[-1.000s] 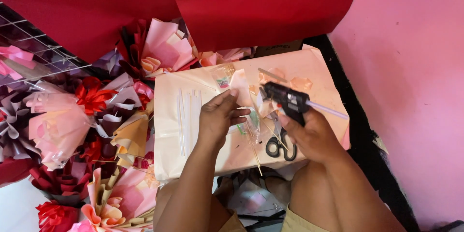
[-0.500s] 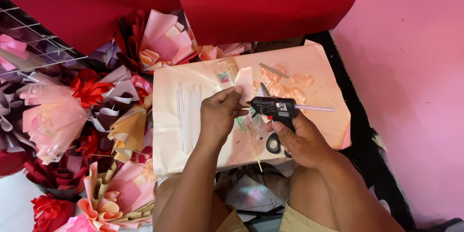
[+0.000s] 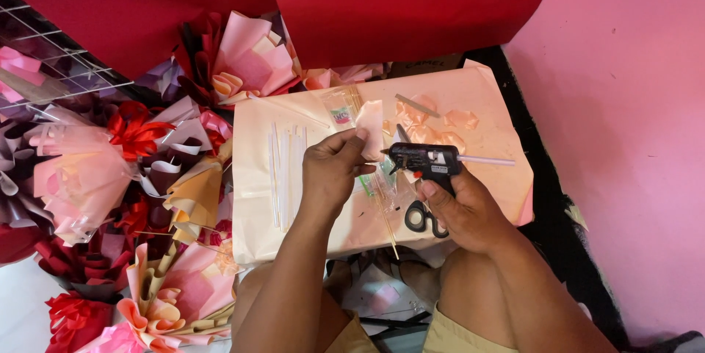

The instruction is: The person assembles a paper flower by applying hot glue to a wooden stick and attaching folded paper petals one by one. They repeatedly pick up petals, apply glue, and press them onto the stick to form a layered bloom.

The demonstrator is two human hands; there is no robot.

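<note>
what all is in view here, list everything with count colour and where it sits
glue gun: one, black, in the right hand, nozzle toward the petal
petal piece: one, pale pink, pinched in the left hand
scissors: one, black handles, under the right hand
white sticks: several, left part of the board
ribbon pieces: several, peach, far side of the board
board: one, peach paper cover, on the lap
bouquets: many, pink and red, at left
left hand: on the petal piece
right hand: gripping the glue gun
</note>
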